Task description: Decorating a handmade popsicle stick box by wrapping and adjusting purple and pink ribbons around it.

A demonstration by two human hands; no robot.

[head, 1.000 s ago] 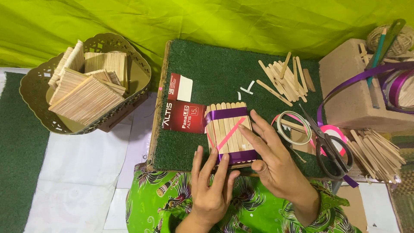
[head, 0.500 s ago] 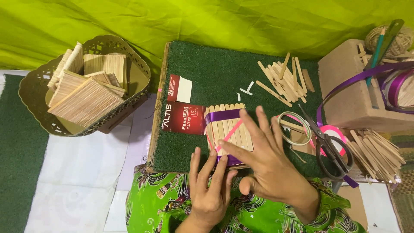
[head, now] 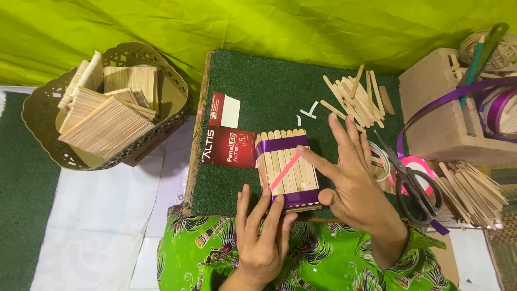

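Stick panel (head: 286,168) lies flat on green mat (head: 258,91), sticks running away from the person, purple bands across both ends, pink strip diagonal. Left hand (head: 262,237) open, fingertips at panel's near edge. Right hand (head: 353,180) open, flat, fingertips touching panel's right side. Scissors (head: 414,186) right of panel, loose sticks (head: 355,97) beyond it, basket (head: 107,108) far left.
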